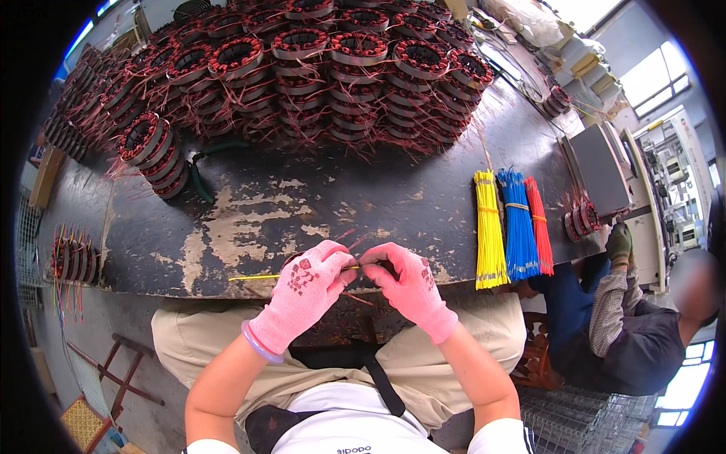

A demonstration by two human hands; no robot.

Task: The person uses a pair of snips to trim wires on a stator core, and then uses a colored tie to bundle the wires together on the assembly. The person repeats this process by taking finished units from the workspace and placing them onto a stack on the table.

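My left hand (pixel 310 281), in a pink knitted glove, is closed on a thin yellow wire (pixel 253 278) whose long end sticks out to the left over the table edge. My right hand (pixel 408 281), gloved the same way, is pinched at the wire's other end, its fingertips almost meeting those of my left. Thin red wires (pixel 349 236) poke out above and below the fingertips. They look like the leads of a wound stator, mostly hidden behind my hands. Exactly which strand my right fingers grip is too small to tell.
Stacked wound stators (pixel 359 49) fill the table's far side, with a shorter stack (pixel 155 155) and green-handled pliers (pixel 200 181) at left. Bundles of yellow (pixel 489 231), blue (pixel 518 227) and red wires (pixel 538 227) lie right. Stators with leads (pixel 74 257) sit far left. A co-worker (pixel 628 325) sits right.
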